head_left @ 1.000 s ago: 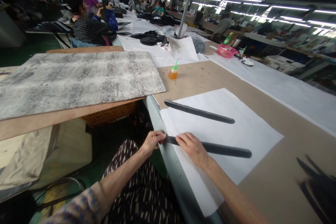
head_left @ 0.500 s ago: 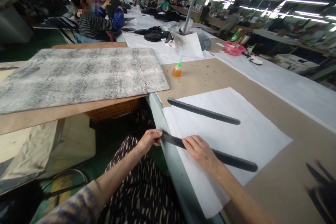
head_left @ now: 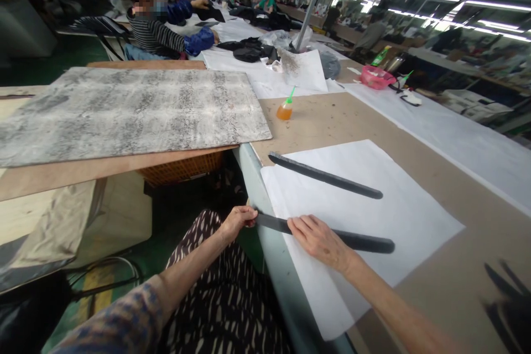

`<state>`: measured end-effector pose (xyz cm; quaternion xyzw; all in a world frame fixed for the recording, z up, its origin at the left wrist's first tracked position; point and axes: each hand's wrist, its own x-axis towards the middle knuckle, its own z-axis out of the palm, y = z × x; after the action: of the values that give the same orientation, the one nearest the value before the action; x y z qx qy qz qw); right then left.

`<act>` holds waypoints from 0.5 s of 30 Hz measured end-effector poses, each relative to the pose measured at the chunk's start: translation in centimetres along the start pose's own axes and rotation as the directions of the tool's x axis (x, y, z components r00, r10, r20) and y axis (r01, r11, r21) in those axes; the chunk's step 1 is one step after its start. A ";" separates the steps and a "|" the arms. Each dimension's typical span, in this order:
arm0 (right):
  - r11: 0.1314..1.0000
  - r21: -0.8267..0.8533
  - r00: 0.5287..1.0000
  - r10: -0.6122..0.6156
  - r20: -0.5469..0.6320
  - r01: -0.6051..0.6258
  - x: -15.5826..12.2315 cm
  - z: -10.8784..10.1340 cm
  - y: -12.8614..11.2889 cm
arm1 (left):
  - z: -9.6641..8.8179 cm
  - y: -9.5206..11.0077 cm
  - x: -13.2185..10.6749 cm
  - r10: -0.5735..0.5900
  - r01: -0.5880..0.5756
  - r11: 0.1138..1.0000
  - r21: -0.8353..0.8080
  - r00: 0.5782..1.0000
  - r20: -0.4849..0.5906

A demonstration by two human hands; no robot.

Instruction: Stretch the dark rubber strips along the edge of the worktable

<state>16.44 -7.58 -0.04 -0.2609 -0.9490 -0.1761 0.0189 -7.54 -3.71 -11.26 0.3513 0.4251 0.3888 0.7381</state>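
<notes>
A long black strip point(head_left: 367, 243) with a rounded far end lies across a white paper sheet point(head_left: 415, 215) on the table. My left hand point(head_left: 239, 220) pinches its near end at the table edge. Over the middle of the strip, my right hand point(head_left: 317, 240) grips it with bent fingers, the thumb hidden underneath. A second black strip point(head_left: 326, 176) rests farther up on the same paper, apart from both hands.
Beyond the paper stands a squeeze bottle point(head_left: 284, 109) of orange liquid with a green nozzle. At left is a speckled grey board point(head_left: 136, 113). Blurred dark blades point(head_left: 508, 298) lie at lower right. A co-worker in a striped top point(head_left: 153, 36) sits at the far left.
The held strip's far end has shifted up and left, toward me. Both hands keep their hold on it. The co-worker's arms have come down toward the table.
</notes>
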 end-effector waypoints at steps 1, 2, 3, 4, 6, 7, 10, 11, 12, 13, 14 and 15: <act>1.000 0.003 1.000 0.019 -0.008 -0.019 -0.3 0.1 0.0 | -0.1 0.0 -0.1 0.007 -0.007 1.000 0.001 1.000 -0.001; 0.999 0.007 0.999 0.043 -0.017 -0.043 -0.6 0.1 0.0 | -0.1 -0.1 -0.1 0.015 -0.015 1.000 0.004 1.000 0.000; 0.997 0.012 0.997 0.071 -0.027 -0.071 -1.0 0.1 -0.1 | -0.2 -0.2 -0.1 0.021 -0.021 1.000 0.009 1.000 -0.001; 0.995 0.022 0.994 0.101 -0.040 -0.100 -1.3 0.0 -0.1 | -0.2 -0.3 -0.1 0.026 -0.026 1.000 0.015 1.000 -0.001; 0.987 0.051 0.986 0.156 -0.065 -0.153 -1.9 -0.2 -0.3 | -0.4 -0.7 0.1 0.027 -0.027 0.999 0.022 1.000 -0.004; 0.983 0.064 0.982 0.174 -0.074 -0.170 -2.1 -0.3 -0.4 | -0.6 -1.0 0.3 0.026 -0.026 0.999 0.022 1.000 -0.007; 0.984 0.062 0.983 0.172 -0.069 -0.168 -2.1 -0.4 -0.7 | -1.3 -2.0 0.7 0.019 -0.018 1.000 0.018 1.000 -0.024; 0.987 0.049 0.986 0.155 -0.064 -0.152 -1.9 -0.3 -0.8 | -1.6 -2.4 0.9 0.015 -0.015 1.000 0.020 0.999 -0.032; 0.991 0.034 0.989 0.133 -0.057 -0.131 -1.5 -0.2 -0.8 | -1.9 -2.8 1.0 0.011 -0.010 1.000 0.024 0.999 -0.041; 0.994 0.018 0.993 0.107 -0.049 -0.107 -1.0 -0.1 -0.8 | -2.3 -3.1 1.1 0.007 -0.005 1.000 0.029 0.999 -0.053; 0.997 0.005 0.996 0.081 -0.040 -0.081 -0.5 0.0 -0.8 | -2.7 -3.4 1.2 0.002 0.000 0.999 0.036 0.998 -0.066; 0.998 -0.005 0.998 0.055 -0.030 -0.056 0.0 0.0 -0.8 | -3.1 -3.7 1.2 -0.003 0.006 0.999 0.043 0.997 -0.079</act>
<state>16.09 -8.20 -0.33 -0.2845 -0.9405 -0.1821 0.0370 -8.86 -3.75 -16.04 0.3507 0.4629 0.3914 0.7138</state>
